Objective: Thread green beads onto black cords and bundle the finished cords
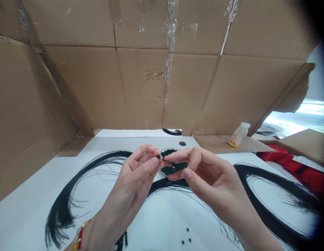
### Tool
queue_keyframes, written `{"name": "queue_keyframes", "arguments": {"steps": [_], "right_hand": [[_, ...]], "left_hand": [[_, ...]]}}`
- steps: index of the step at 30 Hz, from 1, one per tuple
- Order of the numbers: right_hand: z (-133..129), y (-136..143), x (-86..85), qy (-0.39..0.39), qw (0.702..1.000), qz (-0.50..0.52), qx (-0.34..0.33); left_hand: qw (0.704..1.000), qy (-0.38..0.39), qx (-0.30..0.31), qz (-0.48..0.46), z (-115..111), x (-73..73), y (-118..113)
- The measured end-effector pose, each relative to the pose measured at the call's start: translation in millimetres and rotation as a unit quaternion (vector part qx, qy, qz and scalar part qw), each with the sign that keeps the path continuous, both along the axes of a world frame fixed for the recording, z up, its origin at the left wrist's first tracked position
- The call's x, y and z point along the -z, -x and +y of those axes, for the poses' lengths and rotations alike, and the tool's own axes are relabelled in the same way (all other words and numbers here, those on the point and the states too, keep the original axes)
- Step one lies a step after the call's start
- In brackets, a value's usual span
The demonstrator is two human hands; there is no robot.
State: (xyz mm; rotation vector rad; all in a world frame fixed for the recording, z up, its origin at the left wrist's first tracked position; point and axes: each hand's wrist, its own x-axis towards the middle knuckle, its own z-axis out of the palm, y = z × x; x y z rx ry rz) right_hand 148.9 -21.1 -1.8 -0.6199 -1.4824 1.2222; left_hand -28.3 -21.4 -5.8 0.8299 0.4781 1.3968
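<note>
Between my two hands runs a short dark cord [167, 161] with small dark green beads on it. My left hand [141, 170] pinches one end by a bead [159, 157], thumb against forefinger. The fingers of my right hand [209, 174] are closed on the other end, near a second bead [173, 164]. Just behind my fingers stands a round dish [163, 173] full of the same dark beads, partly hidden by the hands. A bundle of black cords [156, 186] passes beneath both hands on the white table [156, 223].
Black cord bundles curve at the left [73, 181] and right [256, 174]. Several loose beads [190, 240] lie near the front. Cardboard walls [141, 90] enclose the back and left. A small bottle [239, 135] stands at the back right, with red items [287, 160] beyond.
</note>
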Motion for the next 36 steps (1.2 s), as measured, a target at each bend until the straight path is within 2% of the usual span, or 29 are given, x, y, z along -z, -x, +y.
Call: {"name": "queue_keyframes", "arguments": {"steps": [7,14,23,36], "right_hand": [[-1.8,-2.0,1.0,0.002,1.0,-0.017,0.005],[-1.6,0.7,-2.2,-0.006,1.0,-0.019,0.007],[-4.8,-2.1,-3.2,-0.037,0.998,-0.05,0.012],[-4.5,0.0,-4.9,-0.038,0.999,-0.024,0.012]], "left_hand": [[1.0,-0.017,0.004,0.013,2.0,2.1,1.3],[0.996,-0.059,-0.025,0.057,5.1,3.4,1.8],[0.984,-0.094,-0.101,0.109,4.5,5.1,0.6],[0.984,-0.097,-0.096,0.116,1.7,4.2,1.4]]}}
